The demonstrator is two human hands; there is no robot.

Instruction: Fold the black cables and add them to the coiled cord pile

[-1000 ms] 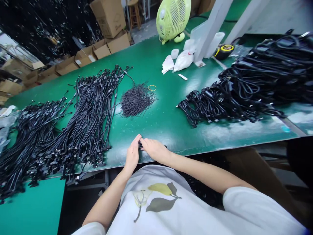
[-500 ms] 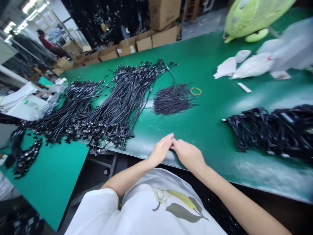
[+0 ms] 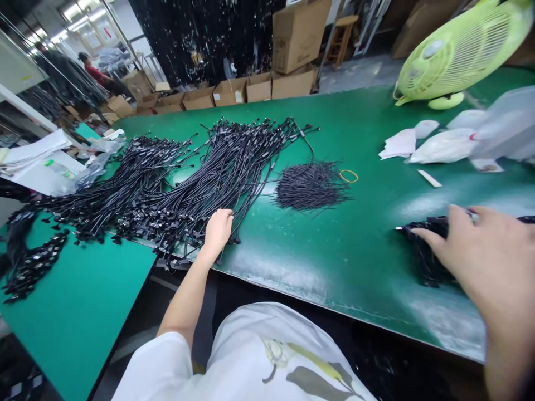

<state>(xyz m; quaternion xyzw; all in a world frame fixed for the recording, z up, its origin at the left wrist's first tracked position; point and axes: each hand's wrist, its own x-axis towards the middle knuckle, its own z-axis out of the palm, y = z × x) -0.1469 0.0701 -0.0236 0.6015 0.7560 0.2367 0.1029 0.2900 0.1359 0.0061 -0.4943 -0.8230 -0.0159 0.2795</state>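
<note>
My left hand (image 3: 217, 230) rests on the near end of a long pile of black cables (image 3: 200, 178) on the green table (image 3: 334, 245); its fingers curl down onto the cables, and whether they grip one is hidden. My right hand (image 3: 485, 250) reaches to the right with fingers spread, open, over the near end of a heap of thicker black cables (image 3: 422, 250). A fan-shaped bundle of thin black ties (image 3: 311, 186) lies between the two piles, with a yellow rubber band (image 3: 348, 176) beside it.
A lime-green fan (image 3: 460, 50) stands at the far right, with white plastic bags (image 3: 443, 146) and paper in front of it. Cardboard boxes (image 3: 251, 89) line the table's far edge. A lower green table (image 3: 79, 312) with more cables adjoins at left. A person stands far left.
My hands were together at the table's near edge; now the left has gone to the long cable pile and the right has swung out to the thicker cables. The view turned left.
</note>
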